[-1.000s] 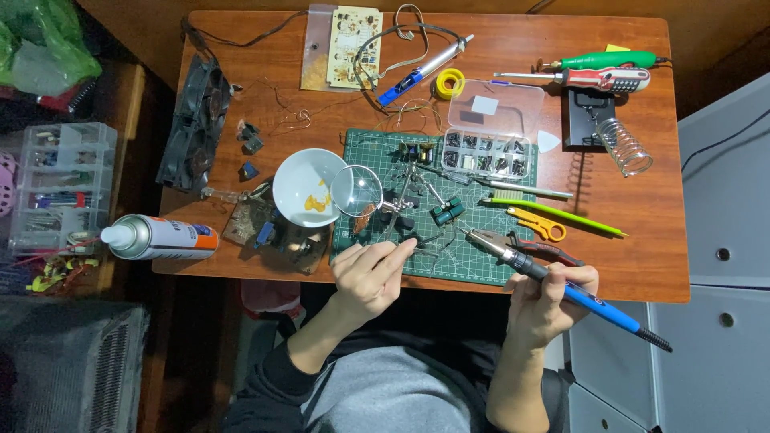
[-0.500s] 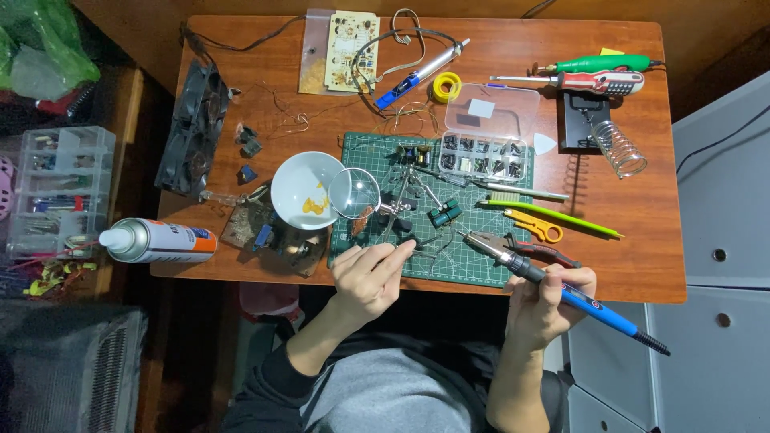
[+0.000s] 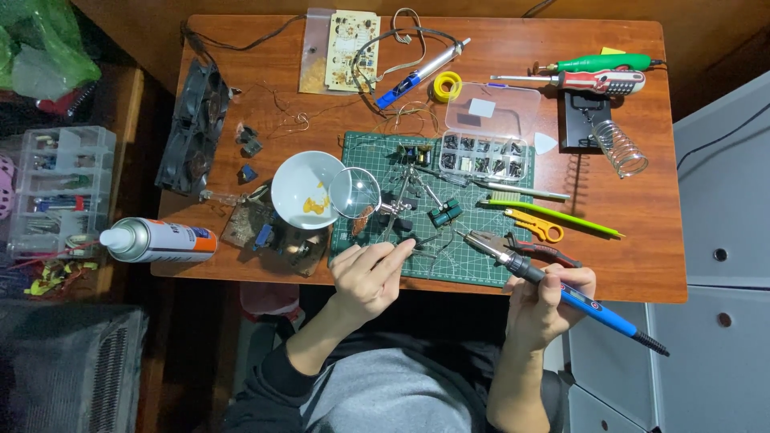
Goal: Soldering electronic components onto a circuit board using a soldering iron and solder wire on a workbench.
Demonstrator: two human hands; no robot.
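Soldering iron (image 3: 577, 301): blue handle, black grip; cutting mat (image 3: 473, 252): green, white grid; bowl (image 3: 303, 186): white, yellow residue; desk (image 3: 642, 240): reddish-brown wood

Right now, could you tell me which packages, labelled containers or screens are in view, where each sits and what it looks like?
Spray can: lying on its side at the desk's left edge, white cylinder, orange and blue label.
Clear parts box: on the green mat's top right corner, lid open, white sticker on the lid.
Clear drawer organiser: left of the desk.
Screens: none.
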